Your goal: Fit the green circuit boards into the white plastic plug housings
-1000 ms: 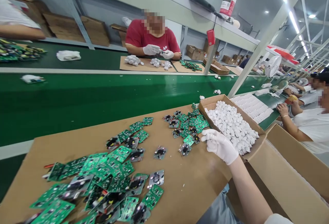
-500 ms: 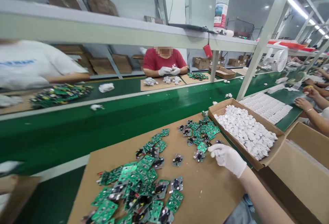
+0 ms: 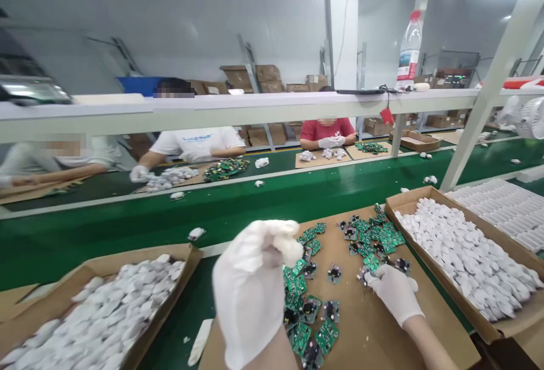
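Note:
My left hand [image 3: 250,290], in a white glove, is raised in front of the left heap of green circuit boards [image 3: 297,282]. Its fingers are curled in towards the thumb; whatever may be between them is hidden. Low over the cardboard sheet [image 3: 361,324], my right hand [image 3: 395,293], also gloved, pinches the edge of a small circuit board [image 3: 364,275] with black and silver parts. This board lies by the front of a second heap of circuit boards [image 3: 376,234]. A single circuit board [image 3: 334,273] lies between the heaps.
Cardboard trays of small white pieces stand on the left [image 3: 187,254] and right [image 3: 488,330]. A green conveyor belt [image 3: 297,197] runs behind the sheet. Beyond it sit several co-workers. A shelf beam [image 3: 255,110] with a bottle [image 3: 408,55] crosses above, with a post [image 3: 471,115] at right.
My view has swung left, bringing the left tray into sight. My left hand has come up into view. My right hand has closed on a board beside the right heap.

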`<action>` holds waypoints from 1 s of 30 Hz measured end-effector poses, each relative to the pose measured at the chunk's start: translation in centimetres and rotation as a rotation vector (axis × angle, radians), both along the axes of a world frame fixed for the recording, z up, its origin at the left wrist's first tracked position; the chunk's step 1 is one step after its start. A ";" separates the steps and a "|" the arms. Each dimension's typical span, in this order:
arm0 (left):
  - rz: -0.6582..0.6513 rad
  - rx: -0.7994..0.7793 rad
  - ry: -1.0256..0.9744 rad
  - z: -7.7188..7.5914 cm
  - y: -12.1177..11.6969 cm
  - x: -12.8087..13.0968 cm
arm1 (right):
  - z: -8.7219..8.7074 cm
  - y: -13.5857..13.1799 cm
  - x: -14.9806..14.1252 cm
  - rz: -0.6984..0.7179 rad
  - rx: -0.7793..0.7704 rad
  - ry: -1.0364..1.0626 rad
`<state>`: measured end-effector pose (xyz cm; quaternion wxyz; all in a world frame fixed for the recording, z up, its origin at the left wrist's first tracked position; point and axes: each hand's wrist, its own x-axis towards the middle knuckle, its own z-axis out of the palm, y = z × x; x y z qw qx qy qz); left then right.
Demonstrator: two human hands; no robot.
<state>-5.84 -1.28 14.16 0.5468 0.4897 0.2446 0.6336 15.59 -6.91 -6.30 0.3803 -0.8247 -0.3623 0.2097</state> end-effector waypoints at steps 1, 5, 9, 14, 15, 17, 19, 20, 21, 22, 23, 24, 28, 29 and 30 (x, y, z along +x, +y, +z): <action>-0.020 0.015 -0.027 0.2 0.1 0.2 | 0.0 0.2 -0.2 0.015 0.002 -0.014; -0.107 -0.039 -0.086 0.6 0.8 0.7 | 2.1 1.0 -0.5 0.120 0.031 0.000; -0.137 -0.083 -0.123 0.3 1.1 0.8 | 9.6 1.6 -0.6 0.213 0.254 0.196; -0.263 -0.100 0.043 0.2 1.1 1.3 | 18.2 2.2 -1.8 0.357 0.537 0.571; -0.287 -0.106 0.096 0.0 1.2 1.5 | 18.7 2.5 -2.2 0.373 0.583 0.619; -0.368 -0.117 0.182 -0.3 1.6 1.9 | 19.0 3.1 -2.8 0.398 0.628 0.643; -0.443 -0.126 0.240 -0.6 2.0 2.3 | 18.7 3.7 -3.0 0.429 0.631 0.613; -0.451 -0.125 0.259 -0.7 2.1 2.5 | 18.6 4.0 -3.0 0.445 0.625 0.599; -0.447 -0.123 0.272 -0.8 2.2 2.7 | 18.5 4.1 -2.9 0.458 0.620 0.590; -0.436 -0.123 0.278 -0.8 2.3 2.8 | 18.4 4.2 -2.8 0.466 0.617 0.583; -0.436 -0.130 0.278 -0.9 2.4 3.0 | 18.4 4.3 -2.6 0.461 0.620 0.574; -0.454 -0.144 0.269 -1.0 2.4 3.1 | 18.4 4.3 -2.5 0.450 0.627 0.560; -0.568 -0.201 0.176 -1.3 2.8 3.9 | 18.2 3.9 -2.2 0.378 0.669 0.460; -0.589 -0.218 0.155 -1.3 2.8 4.1 | 18.2 3.8 -2.2 0.358 0.675 0.437; -0.604 -0.239 0.136 -1.1 2.7 4.3 | 18.2 3.7 -2.2 0.344 0.677 0.422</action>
